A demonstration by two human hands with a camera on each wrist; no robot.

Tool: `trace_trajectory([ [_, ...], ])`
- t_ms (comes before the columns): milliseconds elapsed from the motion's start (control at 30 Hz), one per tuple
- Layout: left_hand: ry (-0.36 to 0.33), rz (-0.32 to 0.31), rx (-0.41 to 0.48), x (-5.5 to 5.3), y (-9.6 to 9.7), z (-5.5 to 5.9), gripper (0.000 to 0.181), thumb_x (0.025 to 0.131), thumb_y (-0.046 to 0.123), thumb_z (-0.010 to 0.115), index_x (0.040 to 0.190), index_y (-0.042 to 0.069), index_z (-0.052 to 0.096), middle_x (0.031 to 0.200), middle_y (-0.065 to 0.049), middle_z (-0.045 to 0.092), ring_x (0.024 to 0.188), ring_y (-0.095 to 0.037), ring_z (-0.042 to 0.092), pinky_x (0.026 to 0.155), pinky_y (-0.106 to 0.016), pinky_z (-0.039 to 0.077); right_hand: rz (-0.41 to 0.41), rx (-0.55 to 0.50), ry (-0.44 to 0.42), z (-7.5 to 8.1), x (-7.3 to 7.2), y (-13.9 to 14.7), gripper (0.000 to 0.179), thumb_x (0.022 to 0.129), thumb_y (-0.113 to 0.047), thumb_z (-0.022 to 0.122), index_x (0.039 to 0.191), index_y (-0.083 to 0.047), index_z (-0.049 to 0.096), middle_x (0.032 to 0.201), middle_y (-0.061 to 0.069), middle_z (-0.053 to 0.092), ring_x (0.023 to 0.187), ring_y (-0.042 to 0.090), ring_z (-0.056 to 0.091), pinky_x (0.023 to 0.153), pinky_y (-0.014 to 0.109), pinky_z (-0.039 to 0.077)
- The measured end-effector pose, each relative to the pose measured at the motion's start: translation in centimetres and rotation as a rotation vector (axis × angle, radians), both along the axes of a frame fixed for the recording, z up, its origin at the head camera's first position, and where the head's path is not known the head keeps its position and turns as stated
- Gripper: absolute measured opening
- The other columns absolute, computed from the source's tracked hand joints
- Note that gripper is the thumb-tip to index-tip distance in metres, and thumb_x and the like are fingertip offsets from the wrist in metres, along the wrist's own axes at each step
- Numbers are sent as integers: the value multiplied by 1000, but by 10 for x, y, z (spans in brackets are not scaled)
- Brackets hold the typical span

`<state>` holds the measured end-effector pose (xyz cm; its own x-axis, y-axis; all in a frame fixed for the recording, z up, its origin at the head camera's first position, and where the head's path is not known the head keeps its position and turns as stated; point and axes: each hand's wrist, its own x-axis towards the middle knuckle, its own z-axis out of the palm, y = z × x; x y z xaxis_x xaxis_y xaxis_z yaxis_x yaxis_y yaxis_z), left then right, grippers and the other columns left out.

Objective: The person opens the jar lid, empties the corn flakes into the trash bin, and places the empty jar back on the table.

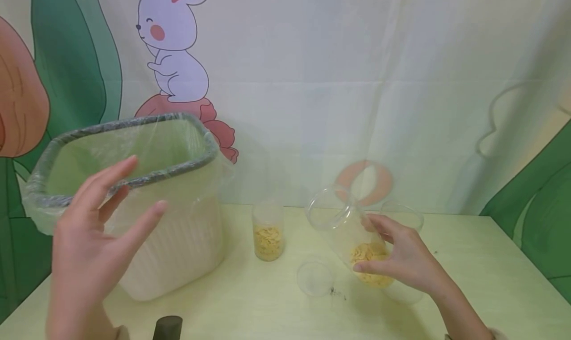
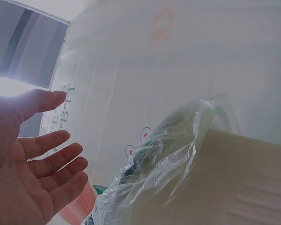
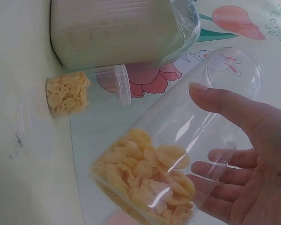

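My right hand (image 1: 408, 255) grips a clear jar (image 3: 187, 112) round its side, fingers on one side and thumb on the other. The jar tilts with its open mouth up and to the left, and yellow flakes (image 3: 147, 180) lie at its bottom. My left hand (image 1: 95, 221) is raised in front of the lined bin (image 1: 174, 241), fingers spread and holding nothing. On the table between the bin and the tilted jar stands a smaller-looking lidded jar (image 1: 268, 238) with similar flakes. A clear round lid (image 1: 315, 279) lies in front of it.
Another clear container (image 1: 403, 295) stands behind my right hand, partly hidden. A clear plastic bag (image 2: 178, 154) covers the bin's dark rim. A black cylindrical thing (image 1: 168, 326) shows at the bottom edge. A printed curtain (image 1: 290, 107) hangs behind the table.
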<state>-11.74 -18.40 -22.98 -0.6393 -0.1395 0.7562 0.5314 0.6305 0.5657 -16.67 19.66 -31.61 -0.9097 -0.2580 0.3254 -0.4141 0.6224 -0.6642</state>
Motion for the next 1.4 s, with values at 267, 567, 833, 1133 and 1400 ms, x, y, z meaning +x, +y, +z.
trace_trajectory([
  [267,14,117,49,1,-10,0,64,71,-5,73,126,22,55,124,0,55,114,-8,48,91,-14,40,1,3,0,0,0,0,83,60,-37,83,126,-2,48,119,14,58,113,33,51,93,44,42],
  [567,21,225,131,-3,-25,-4,56,75,1,72,125,21,57,122,4,55,112,-5,48,93,-17,41,5,9,9,0,-1,0,81,60,-38,83,125,-3,49,118,13,59,112,32,52,92,45,42],
  [833,-10,226,292,-5,-36,-4,53,78,0,68,126,17,55,124,4,51,115,-8,44,96,-18,37,-2,10,-6,0,1,-1,81,60,-37,83,126,-4,49,119,14,58,112,33,52,92,45,42],
  [1133,-6,265,390,-12,-50,-9,48,82,4,64,127,15,52,126,5,50,116,-9,42,100,-18,33,-2,5,-14,0,1,-1,82,60,-37,83,126,-5,49,120,14,58,112,34,52,92,46,43],
  [1400,19,322,481,-13,-58,-10,46,81,6,67,124,16,56,121,6,54,112,-7,45,102,-21,32,0,1,-18,-1,1,-1,82,60,-37,83,126,-5,49,120,15,57,112,36,52,91,48,43],
])
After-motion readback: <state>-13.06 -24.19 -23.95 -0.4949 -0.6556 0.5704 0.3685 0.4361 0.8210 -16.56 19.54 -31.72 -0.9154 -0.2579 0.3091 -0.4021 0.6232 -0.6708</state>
